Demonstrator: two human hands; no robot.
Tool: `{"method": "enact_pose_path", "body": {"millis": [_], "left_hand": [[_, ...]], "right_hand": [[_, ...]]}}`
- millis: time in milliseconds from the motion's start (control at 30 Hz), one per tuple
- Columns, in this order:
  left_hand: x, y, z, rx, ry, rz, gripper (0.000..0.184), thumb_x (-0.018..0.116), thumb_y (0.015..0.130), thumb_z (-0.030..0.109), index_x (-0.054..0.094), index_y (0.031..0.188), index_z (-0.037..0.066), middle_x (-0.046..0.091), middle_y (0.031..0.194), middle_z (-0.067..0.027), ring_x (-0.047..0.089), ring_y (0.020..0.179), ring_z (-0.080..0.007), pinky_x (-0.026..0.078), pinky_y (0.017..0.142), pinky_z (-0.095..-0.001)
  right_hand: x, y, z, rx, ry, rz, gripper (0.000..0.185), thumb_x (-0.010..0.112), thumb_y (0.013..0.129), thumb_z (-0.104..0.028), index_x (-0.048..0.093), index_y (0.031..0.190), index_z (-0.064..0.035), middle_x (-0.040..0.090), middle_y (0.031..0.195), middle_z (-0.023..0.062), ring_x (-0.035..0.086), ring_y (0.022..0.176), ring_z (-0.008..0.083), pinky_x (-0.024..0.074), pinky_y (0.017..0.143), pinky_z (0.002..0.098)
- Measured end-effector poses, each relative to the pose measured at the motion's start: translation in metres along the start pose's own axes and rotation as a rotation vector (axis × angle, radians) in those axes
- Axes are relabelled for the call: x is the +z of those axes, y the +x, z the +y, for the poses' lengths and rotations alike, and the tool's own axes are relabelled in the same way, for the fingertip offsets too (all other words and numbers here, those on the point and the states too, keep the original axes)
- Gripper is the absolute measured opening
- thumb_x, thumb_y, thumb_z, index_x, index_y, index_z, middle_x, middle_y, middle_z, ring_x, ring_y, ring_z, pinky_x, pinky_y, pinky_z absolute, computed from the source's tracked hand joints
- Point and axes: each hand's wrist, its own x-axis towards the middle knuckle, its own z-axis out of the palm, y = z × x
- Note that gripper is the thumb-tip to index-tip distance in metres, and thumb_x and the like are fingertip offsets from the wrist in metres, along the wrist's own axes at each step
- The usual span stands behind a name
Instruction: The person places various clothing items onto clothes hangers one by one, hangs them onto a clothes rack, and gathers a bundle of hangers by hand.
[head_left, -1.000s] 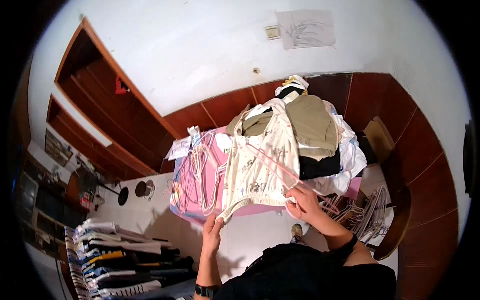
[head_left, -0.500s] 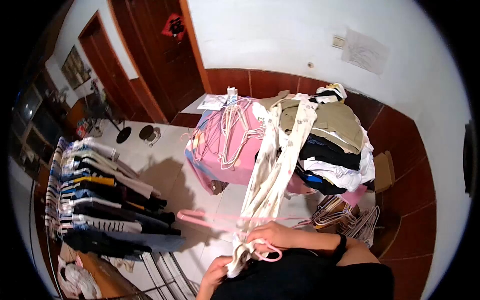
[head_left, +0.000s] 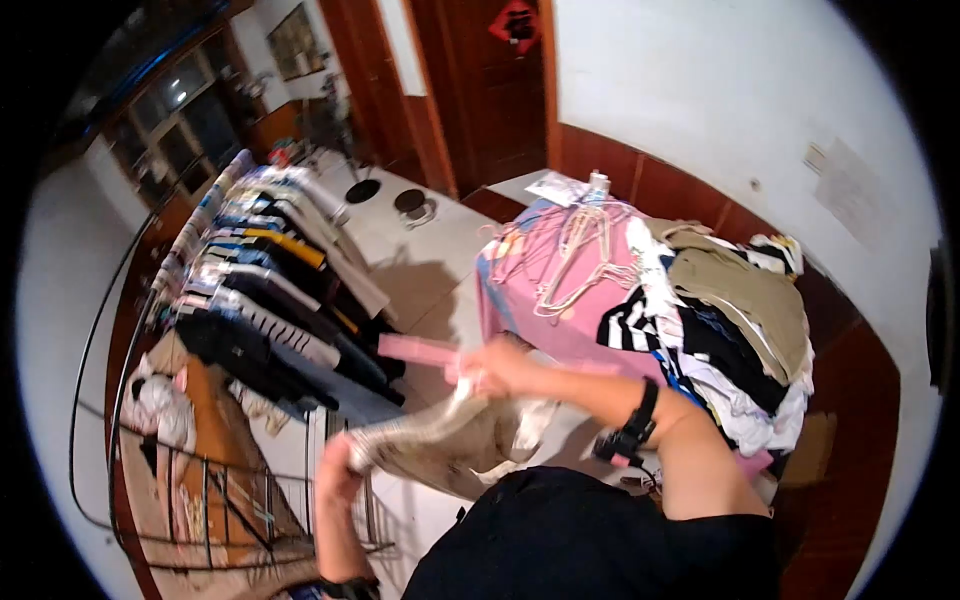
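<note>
Cream trousers (head_left: 440, 440) with a faint print hang bunched and sagging between my two hands, low in front of my body. My left hand (head_left: 340, 472) is closed on one end of the trousers, out to the left. My right hand (head_left: 503, 368), blurred by motion, is closed around a pink hanger (head_left: 418, 349) and seems to grip the other end of the trousers too. The hanger sticks out to the left of that hand; its far part is hidden behind the hand and forearm. How the trousers lie against the hanger, I cannot tell.
On the left stands a rack of hung clothes (head_left: 290, 265), with a black metal rail frame (head_left: 215, 490) nearer me. A pink-covered table (head_left: 510, 285) bears loose hangers (head_left: 575, 260) and a heap of clothes (head_left: 745, 310). A stool (head_left: 410, 203) stands farther back.
The trouser legs have come off the heap and now hang before me. My hands have moved apart, the left one outward. My view has turned left toward the rack.
</note>
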Motion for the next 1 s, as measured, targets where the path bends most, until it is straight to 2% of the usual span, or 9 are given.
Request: {"method": "enact_pose_path", "body": {"millis": [33,67,267,333,400,667,733,800,1000], "left_hand": [[-0.010,0.003,0.029,0.078,0.012,-0.010,0.030,0.064,0.091,0.031,0.062,0.103,0.004,0.067,0.098,-0.0068,0.064,0.085,-0.0184,0.053,0.078,-0.0342],[0.022,-0.011,0.074,0.307,0.062,-0.069,0.022,0.063,0.093,0.026,0.061,0.098,0.005,0.067,0.096,-0.0069,0.064,0.085,-0.0169,0.052,0.078,-0.0334],[0.106,-0.064,0.103,1.387,0.818,0.080,0.013,0.063,0.088,0.010,0.056,0.098,0.004,0.054,0.087,-0.0067,0.049,0.083,-0.0204,0.040,0.073,-0.0317],[0.083,-0.042,0.009,1.001,0.965,0.111,0.020,0.063,0.080,-0.001,0.057,0.099,0.004,0.054,0.085,-0.0130,0.051,0.081,-0.0306,0.042,0.075,-0.0369],[0.004,-0.027,-0.118,-0.204,1.689,-0.195,0.022,0.062,0.081,0.017,0.065,0.098,0.004,0.067,0.090,-0.0228,0.063,0.089,-0.0419,0.049,0.077,-0.0511],[-0.005,-0.037,-0.048,0.304,1.421,0.370,0.021,0.057,0.080,0.006,0.070,0.096,0.004,0.067,0.078,-0.0213,0.068,0.076,-0.0342,0.053,0.067,-0.0433],[-0.004,-0.041,-0.041,-0.010,0.607,0.232,0.021,0.052,0.082,-0.005,0.068,0.094,0.002,0.066,0.080,-0.0070,0.063,0.076,-0.0164,0.052,0.069,-0.0319],[0.004,-0.058,-0.048,-0.137,0.153,0.212,0.014,0.058,0.087,-0.002,0.063,0.099,0.002,0.066,0.091,-0.0066,0.064,0.080,-0.0170,0.052,0.071,-0.0298],[0.019,-0.079,-0.088,-0.251,-0.165,0.025,0.019,0.064,0.091,0.012,0.060,0.107,0.001,0.066,0.094,-0.0060,0.064,0.084,-0.0153,0.052,0.080,-0.0321]], "right_hand": [[-0.028,0.032,-0.003,-0.348,-0.161,0.129,0.020,0.072,0.081,-0.019,0.070,0.098,-0.0071,0.068,0.083,0.0089,0.069,0.080,0.0212,0.0529,0.074,0.0349],[-0.050,0.003,-0.133,-0.329,-0.683,0.181,0.023,0.073,0.075,-0.015,0.070,0.097,-0.0066,0.067,0.085,0.0107,0.068,0.080,0.0244,0.0519,0.073,0.0336],[-0.061,-0.025,-0.204,-0.792,-0.624,0.464,0.024,0.063,0.076,-0.005,0.066,0.099,-0.0081,0.062,0.083,0.0145,0.063,0.071,0.0326,0.0519,0.064,0.0383],[-0.051,-0.043,-0.129,-0.627,-0.702,0.285,0.027,0.063,0.076,-0.007,0.066,0.103,-0.0102,0.063,0.086,0.0146,0.064,0.071,0.0324,0.0520,0.062,0.0389],[-0.031,-0.086,0.010,-0.135,-0.690,-0.056,0.019,0.064,0.079,-0.009,0.070,0.097,-0.0088,0.067,0.082,0.0134,0.065,0.070,0.0292,0.0507,0.059,0.0360],[-0.023,-0.087,-0.022,0.062,-0.266,-0.162,0.015,0.068,0.075,-0.006,0.071,0.090,-0.0039,0.066,0.068,0.0120,0.062,0.061,0.0170,0.0491,0.060,0.0302],[-0.022,-0.077,-0.036,0.027,-0.268,-0.197,0.015,0.074,0.076,-0.012,0.070,0.088,-0.0032,0.066,0.069,0.0118,0.062,0.061,0.0156,0.0484,0.059,0.0296],[-0.028,-0.073,-0.021,-0.110,-0.272,-0.151,0.019,0.077,0.078,-0.020,0.070,0.086,-0.0037,0.064,0.066,0.0119,0.060,0.059,0.0149,0.0475,0.058,0.0292],[-0.042,-0.079,-0.002,-0.032,-0.267,-0.078,0.024,0.077,0.080,-0.026,0.069,0.084,-0.0042,0.060,0.060,0.0115,0.057,0.054,0.0206,0.0451,0.055,0.0312]]}}
